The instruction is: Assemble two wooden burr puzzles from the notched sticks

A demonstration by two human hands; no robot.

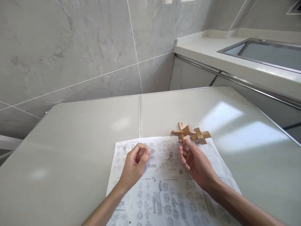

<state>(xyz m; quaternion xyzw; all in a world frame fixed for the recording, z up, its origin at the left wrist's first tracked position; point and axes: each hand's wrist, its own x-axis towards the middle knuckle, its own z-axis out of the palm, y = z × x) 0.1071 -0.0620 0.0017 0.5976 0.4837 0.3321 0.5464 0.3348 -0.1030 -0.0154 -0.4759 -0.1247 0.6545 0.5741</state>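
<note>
My right hand pinches a wooden interlocking puzzle between thumb and forefinger, its other fingers loosely curled. The puzzle is made of crossed light-wood bars, and one bar end bears a dark mark. Just behind it to the right is a second wooden cross-shaped puzzle, by the far edge of the paper. My left hand is held over the paper, fingers curled in and thumb against the forefinger, with nothing visible in it. Beneath both hands lies a printed instruction sheet covered in small diagrams.
The sheet rests on a glossy white folding table with a seam across its middle. Grey marbled wall tiles rise behind it. At the right is a white counter with a metal-framed sink or opening above grey cabinets.
</note>
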